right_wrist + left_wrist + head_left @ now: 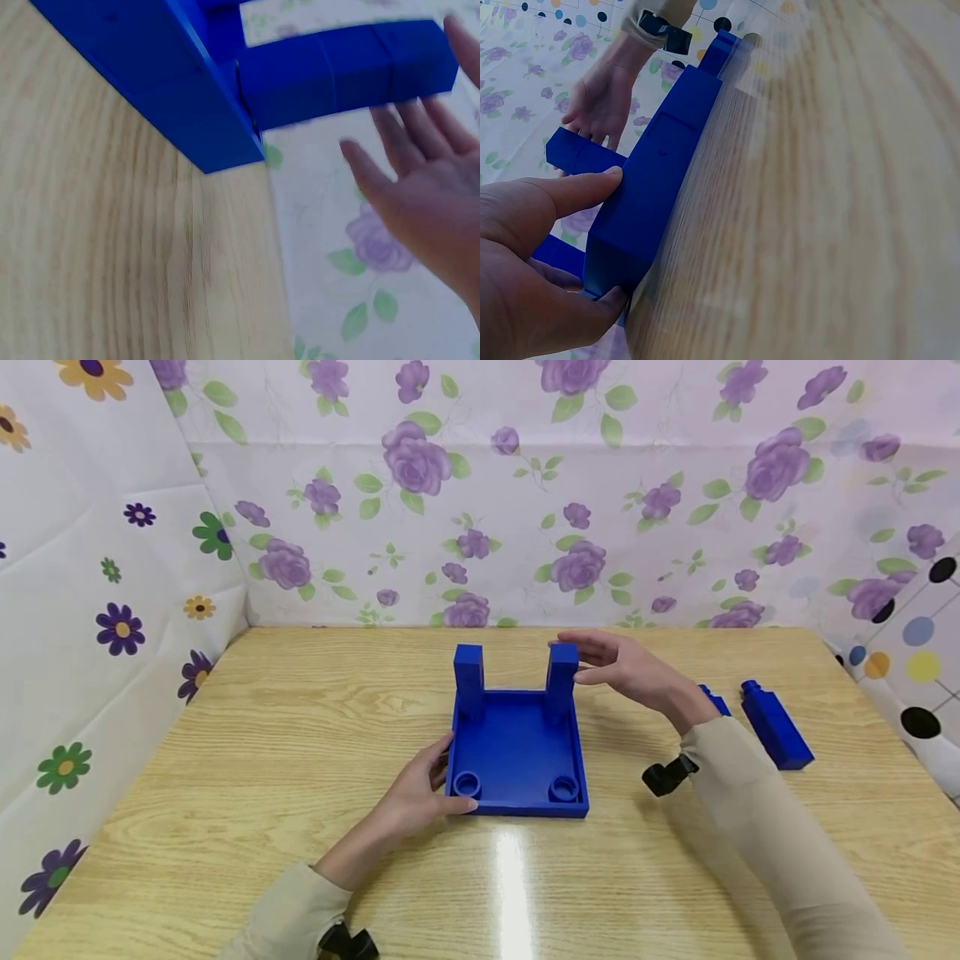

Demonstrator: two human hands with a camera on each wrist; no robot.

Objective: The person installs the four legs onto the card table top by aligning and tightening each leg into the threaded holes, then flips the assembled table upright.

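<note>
A blue square toy tabletop [513,752] lies with its hollow side up on the wooden table, two round sockets at its near corners. Two blue legs stand upright at the far corners, the left leg [469,681] and the right leg [561,681]. My left hand [412,797] holds the near left corner, its thumb on the front edge and its fingers along the left side. Beside the top of the right leg is my right hand [618,668], fingers spread loosely around it; in the right wrist view a gap shows between the palm and that leg [330,71].
Two more blue legs lie on the right of the wooden table [300,727]: one loose leg [776,727] in full view, the other [716,700] partly behind my right forearm. Flowered cloth [420,527] hangs behind the table's far edge, with patterned cloths at both sides.
</note>
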